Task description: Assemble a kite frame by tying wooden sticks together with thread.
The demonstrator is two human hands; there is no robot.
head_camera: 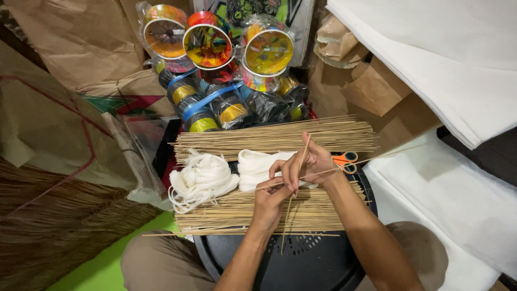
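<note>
Step in hand, as judged: two thin sticks (295, 194) are crossed and seem to be getting bound with thread at the crossing. It goes best if the crossing is pinned tight so the angle cannot slip, the thread pulled taut, and the pressure kept light, since sticks this thin would snap or bow.

Landmark: black stool (307, 264), round, perforated top, serving as worktop between the person's knees.

- Left hand (269, 200): over the stool's far half, fingers closed narrow, pinching the sticks at the crossing. One stick runs upright from here down toward the stool's centre; the other runs sideways toward the scissors.
- Right hand (309, 161): just beyond the left hand, touching it. Fingers (291, 172) curled and close together, bent down onto the crossing; thumb hidden. Whether thread is gripped cannot be told.
- Near bundle (226, 213): bamboo sticks lying flat across the stool's far edge, under both hands.
- Far bundle (269, 137): a second layer of sticks, beyond the first.
- Thread (202, 180): white hanks, two, between the bundles, left of the hands.
- Scissors (344, 160): orange handles, right of the right hand.
- Spools (215, 51): coloured string reels in clear wrap, well beyond the far bundle.
- White paper (458, 64): stacked sheets, right of the stool.
</note>
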